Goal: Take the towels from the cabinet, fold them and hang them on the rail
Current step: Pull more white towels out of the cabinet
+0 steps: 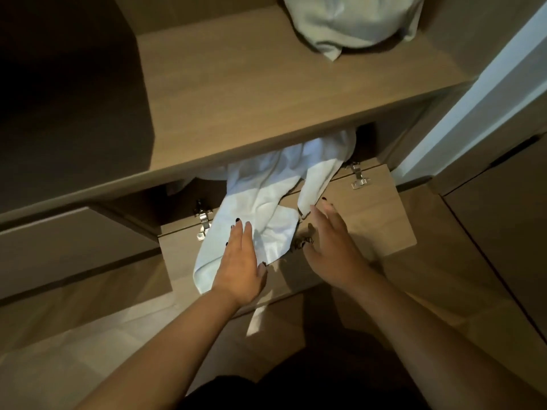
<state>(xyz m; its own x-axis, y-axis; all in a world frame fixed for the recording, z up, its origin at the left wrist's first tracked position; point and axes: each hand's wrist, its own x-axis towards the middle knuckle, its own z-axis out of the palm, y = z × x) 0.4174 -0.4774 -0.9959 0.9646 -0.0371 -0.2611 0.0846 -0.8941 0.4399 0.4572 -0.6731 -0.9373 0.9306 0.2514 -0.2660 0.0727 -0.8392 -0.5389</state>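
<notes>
L hand [241,261] flat on 1 white towel [266,199], R hand [328,241] loose, grasping nothing; 2nd towel [352,22] on shelf [251,93].

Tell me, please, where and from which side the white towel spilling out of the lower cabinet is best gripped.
Probably the bunched middle of the white towel, where it drapes over the open flap door. Come from the front and above: both hands are already there, and its far end lies tucked under the shelf.
</notes>
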